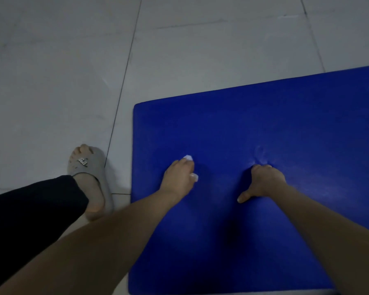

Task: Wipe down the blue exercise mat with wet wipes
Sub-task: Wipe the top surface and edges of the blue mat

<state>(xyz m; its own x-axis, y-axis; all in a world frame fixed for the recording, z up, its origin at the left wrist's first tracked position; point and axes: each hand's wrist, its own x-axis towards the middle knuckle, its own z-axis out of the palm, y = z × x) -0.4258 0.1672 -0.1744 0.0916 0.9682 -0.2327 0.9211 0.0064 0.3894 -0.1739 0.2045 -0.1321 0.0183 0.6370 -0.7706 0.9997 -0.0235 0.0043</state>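
Fingers [178, 165] of left hand [176, 180] bunched round wet wipe [188, 157], pressed on blue exercise mat [264, 124] lying flat on tiled floor [73, 71]. Right hand [265, 182] braces mat, thumb splayed; finger curl unclear. Wiping seems mid-stroke near mat's end. Next likely: overlapping passes, mat kept pinned.

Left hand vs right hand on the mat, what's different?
Left hand grips a white wipe; right hand shows none. Left hand sits near the left edge of the mat; right hand nearer the middle, thumb splayed, mat dimpled ahead of it. Both rest on the mat.
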